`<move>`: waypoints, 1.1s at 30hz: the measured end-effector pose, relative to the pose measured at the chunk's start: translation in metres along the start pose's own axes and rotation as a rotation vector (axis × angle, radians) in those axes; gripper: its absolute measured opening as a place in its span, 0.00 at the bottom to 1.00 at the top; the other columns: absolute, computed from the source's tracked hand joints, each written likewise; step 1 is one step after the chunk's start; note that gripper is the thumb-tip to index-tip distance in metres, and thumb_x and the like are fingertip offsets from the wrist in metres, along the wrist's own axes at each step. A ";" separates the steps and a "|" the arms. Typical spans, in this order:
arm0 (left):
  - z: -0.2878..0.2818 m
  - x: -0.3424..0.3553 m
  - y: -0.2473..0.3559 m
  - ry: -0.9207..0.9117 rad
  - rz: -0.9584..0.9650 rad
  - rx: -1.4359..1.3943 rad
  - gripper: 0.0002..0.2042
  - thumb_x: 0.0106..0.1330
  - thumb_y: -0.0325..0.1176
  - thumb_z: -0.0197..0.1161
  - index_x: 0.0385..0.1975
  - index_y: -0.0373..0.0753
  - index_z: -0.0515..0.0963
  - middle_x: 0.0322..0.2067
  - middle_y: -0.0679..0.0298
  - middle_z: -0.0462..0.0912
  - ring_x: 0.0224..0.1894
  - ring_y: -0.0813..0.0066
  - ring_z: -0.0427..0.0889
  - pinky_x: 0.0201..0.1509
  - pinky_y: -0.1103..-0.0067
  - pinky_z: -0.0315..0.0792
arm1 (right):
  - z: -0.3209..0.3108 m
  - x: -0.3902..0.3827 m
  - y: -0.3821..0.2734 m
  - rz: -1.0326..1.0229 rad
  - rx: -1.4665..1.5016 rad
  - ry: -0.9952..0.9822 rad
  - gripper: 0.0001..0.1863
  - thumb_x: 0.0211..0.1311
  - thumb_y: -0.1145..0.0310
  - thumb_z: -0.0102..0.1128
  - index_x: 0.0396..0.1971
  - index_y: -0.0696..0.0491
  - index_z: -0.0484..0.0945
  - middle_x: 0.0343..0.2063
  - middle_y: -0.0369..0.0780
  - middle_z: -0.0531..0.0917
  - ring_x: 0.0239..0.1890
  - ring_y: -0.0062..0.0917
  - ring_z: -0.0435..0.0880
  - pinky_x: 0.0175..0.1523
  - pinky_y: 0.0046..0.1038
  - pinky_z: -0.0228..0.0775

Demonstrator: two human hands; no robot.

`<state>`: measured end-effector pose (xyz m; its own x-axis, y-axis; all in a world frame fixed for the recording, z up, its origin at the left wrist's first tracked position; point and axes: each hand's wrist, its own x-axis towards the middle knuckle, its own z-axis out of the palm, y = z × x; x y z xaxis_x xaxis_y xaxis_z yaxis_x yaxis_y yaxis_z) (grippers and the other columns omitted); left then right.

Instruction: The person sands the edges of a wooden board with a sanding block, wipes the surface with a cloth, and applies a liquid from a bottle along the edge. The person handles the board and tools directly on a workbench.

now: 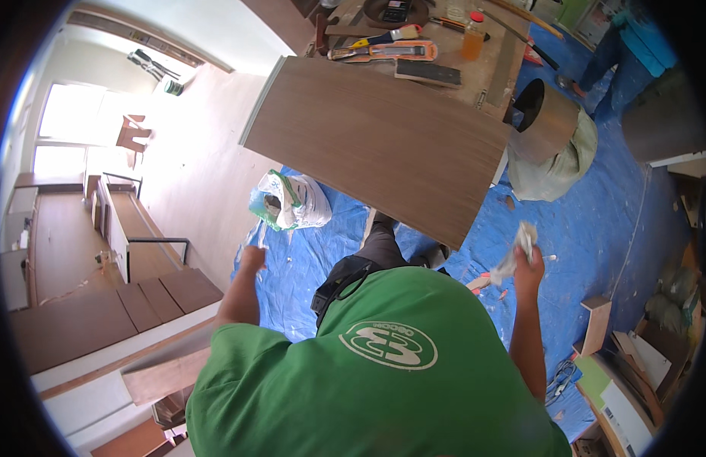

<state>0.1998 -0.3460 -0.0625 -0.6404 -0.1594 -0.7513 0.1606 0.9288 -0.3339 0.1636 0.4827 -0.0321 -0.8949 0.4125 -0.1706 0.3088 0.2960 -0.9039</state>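
Note:
In my right hand (530, 268), raised over the tarp, a crumpled whitish rag (522, 245) is gripped. My left hand (252, 259) hangs out to the left with its fingers curled. A thin pale bit shows just above it, but I cannot tell if it is held. Nearest to that hand stands an open white-and-green bag (307, 204). Ahead of me lies a wide brown wood-grain panel (376, 141), its near end jutting past the workbench. Neither hand touches the panel.
The workbench (486, 95) carries a paintbrush (405, 34), a dark block (428, 73) and a red-capped bottle (472, 38). A metal drum (551, 126) in a pale sack stands right, on blue tarp (589, 228). Another person (627, 46) is far right. Boards (635, 365) lie lower right.

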 end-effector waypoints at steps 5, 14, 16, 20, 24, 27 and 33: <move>-0.035 0.004 0.116 -0.164 -0.203 -1.041 0.38 0.64 0.43 0.71 0.72 0.39 0.62 0.56 0.42 0.81 0.59 0.44 0.81 0.62 0.63 0.76 | 0.086 0.034 -0.145 -0.564 -0.376 -0.237 0.13 0.62 0.72 0.67 0.45 0.57 0.81 0.41 0.47 0.81 0.47 0.47 0.81 0.51 0.42 0.74; -0.010 0.131 0.169 -0.248 0.331 -0.888 0.37 0.75 0.66 0.48 0.72 0.41 0.67 0.69 0.48 0.71 0.70 0.45 0.71 0.73 0.63 0.66 | 0.232 -0.002 -0.126 -0.603 -0.723 -0.015 0.10 0.62 0.68 0.66 0.39 0.52 0.76 0.40 0.45 0.76 0.44 0.48 0.77 0.49 0.49 0.68; -0.007 0.151 0.189 -0.325 0.549 -0.799 0.37 0.76 0.66 0.44 0.72 0.42 0.68 0.72 0.50 0.67 0.74 0.49 0.66 0.77 0.64 0.59 | 0.264 -0.011 -0.136 -0.660 -0.725 -0.087 0.10 0.61 0.68 0.67 0.39 0.53 0.76 0.40 0.45 0.76 0.45 0.47 0.77 0.49 0.49 0.68; -0.033 0.145 0.150 -0.602 0.696 -0.970 0.39 0.76 0.67 0.43 0.73 0.41 0.66 0.74 0.53 0.65 0.76 0.54 0.63 0.80 0.66 0.52 | 0.369 -0.032 -0.183 -0.745 -0.736 -0.300 0.13 0.58 0.68 0.67 0.42 0.52 0.77 0.43 0.45 0.76 0.46 0.46 0.77 0.49 0.47 0.68; -0.035 0.111 0.089 -0.599 0.646 -1.116 0.39 0.75 0.67 0.44 0.73 0.40 0.66 0.73 0.54 0.67 0.76 0.56 0.63 0.80 0.67 0.53 | 0.504 -0.025 -0.233 -0.927 -0.611 -0.472 0.16 0.53 0.69 0.66 0.43 0.49 0.78 0.42 0.41 0.77 0.46 0.41 0.77 0.48 0.45 0.68; 0.011 0.110 0.072 -0.537 0.592 -1.213 0.38 0.75 0.66 0.46 0.72 0.39 0.68 0.70 0.51 0.70 0.74 0.55 0.66 0.78 0.67 0.57 | 0.613 -0.017 -0.279 -1.019 -0.608 -0.508 0.18 0.52 0.68 0.65 0.46 0.47 0.78 0.44 0.39 0.78 0.48 0.38 0.78 0.49 0.44 0.68; 0.009 0.103 0.042 -0.589 0.370 -1.343 0.38 0.74 0.64 0.50 0.71 0.39 0.69 0.67 0.48 0.74 0.71 0.52 0.71 0.75 0.66 0.63 | 0.725 -0.007 -0.326 -1.089 -0.714 -0.652 0.17 0.60 0.65 0.60 0.50 0.43 0.78 0.48 0.36 0.78 0.51 0.35 0.78 0.53 0.42 0.70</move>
<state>0.1478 -0.3262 -0.1594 -0.2831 0.3400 -0.8968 -0.7530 0.5003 0.4274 -0.1644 -0.2417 -0.0208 -0.7104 -0.6901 0.1382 -0.6871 0.6374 -0.3487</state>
